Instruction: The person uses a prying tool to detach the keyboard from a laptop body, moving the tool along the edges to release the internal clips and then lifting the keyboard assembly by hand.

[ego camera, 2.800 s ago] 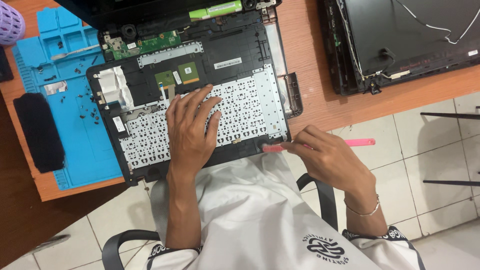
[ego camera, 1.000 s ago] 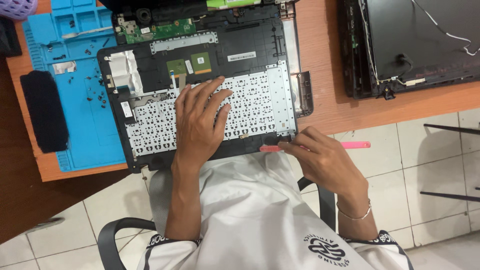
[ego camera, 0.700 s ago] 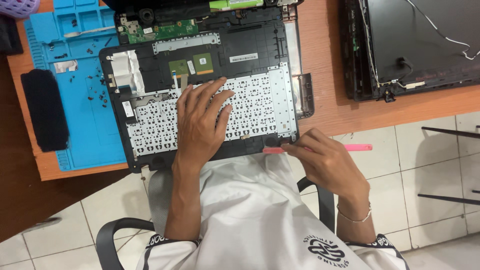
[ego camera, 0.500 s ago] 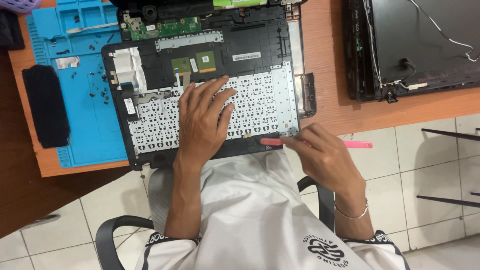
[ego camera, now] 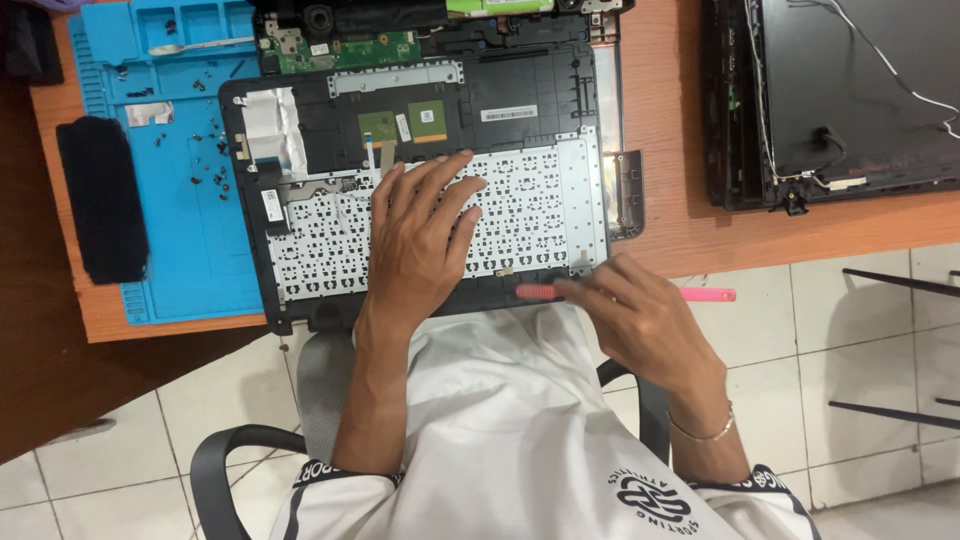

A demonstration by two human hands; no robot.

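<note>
White shirt, black-banded sleeves, thin bracelet (ego camera: 703,432)

Two hands (ego camera: 425,235), one pink tool (ego camera: 705,294), one keyboard panel (ego camera: 540,205), one blue mat (ego camera: 190,150).

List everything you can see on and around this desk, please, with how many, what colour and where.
laptop base: one, black, upside down at the desk's near edge, opened up
keyboard backplate: one, silvery, set in the base
circuit board: one, green, above the base
work mat: one, blue, left on the desk, small screws scattered on it
pad: one, black, oblong, at the mat's left edge
screen lid: one, black, right on the desk, thin wires across it
desk: one, orange-brown wood
chair: one, black armrests, below
floor: white tiles
pry tool: one, pink, slim, in the right hand
left hand: flat on the backplate
right hand: gripping the tool at the base's near edge
</note>
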